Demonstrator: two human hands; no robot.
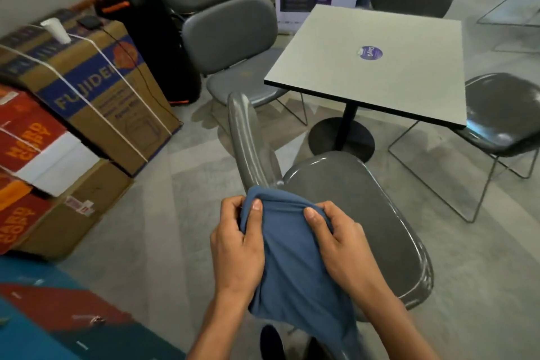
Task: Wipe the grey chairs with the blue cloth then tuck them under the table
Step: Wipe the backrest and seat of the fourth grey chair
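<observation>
the blue cloth [287,254] is bunched up between both hands, held in the air just above the near edge of the closest grey chair [359,219]. the left hand [236,245] grips the left side of the bundle with its thumb pressed on top, and the right hand [342,245] pinches the right side the same way, so neither hand is free. the cloth hangs down between the wrists, and it looks like it is being gathered or refolded into a pad, not rubbed on anything yet.

i'd say the step in hand is getting the cloth ready for this chair. the next move seems to call for lowering the pad onto the seat right under the hands and sweeping it across, then up the backrest ahead of the left hand. the tucking comes later; this chair stands turned away from the table [377,67], which sits ahead and to the right of the hands.

counting: 1 cloth, 1 table, 2 hands. around the table i can see at least 5 chairs, including the near 1. left of the hands sits a stack of cardboard boxes [87,90].
</observation>
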